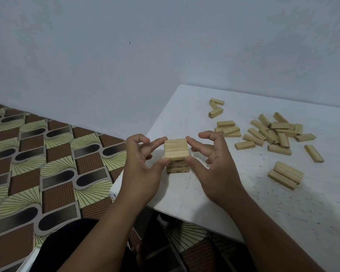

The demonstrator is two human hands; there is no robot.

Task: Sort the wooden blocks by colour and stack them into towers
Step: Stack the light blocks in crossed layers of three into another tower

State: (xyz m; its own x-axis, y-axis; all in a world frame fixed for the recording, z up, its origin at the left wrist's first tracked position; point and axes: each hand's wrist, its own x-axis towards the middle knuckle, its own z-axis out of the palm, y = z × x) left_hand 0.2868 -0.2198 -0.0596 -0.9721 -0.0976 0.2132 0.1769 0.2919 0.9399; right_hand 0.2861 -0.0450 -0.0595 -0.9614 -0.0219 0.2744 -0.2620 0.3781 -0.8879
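Both the left hand (pixel 139 169) and right hand (pixel 214 169) pinch the tower (pixel 177 154) between thumb and forefinger. Loose blocks (pixel 271 134) lie scattered on the table (pixel 283 203) well right; patterned floor (pixel 37 163) lies left

Pretty dim shot overall, flat greyish indoor light with no glare anywhere. The white table (pixel 263 203) is the brightest thing; left of it the patterned floor (pixel 37 163) goes murky. Below its near edge it's almost black shadow. Wide-angle lens bends that table's edges, and fine detail looks soft and smeary.
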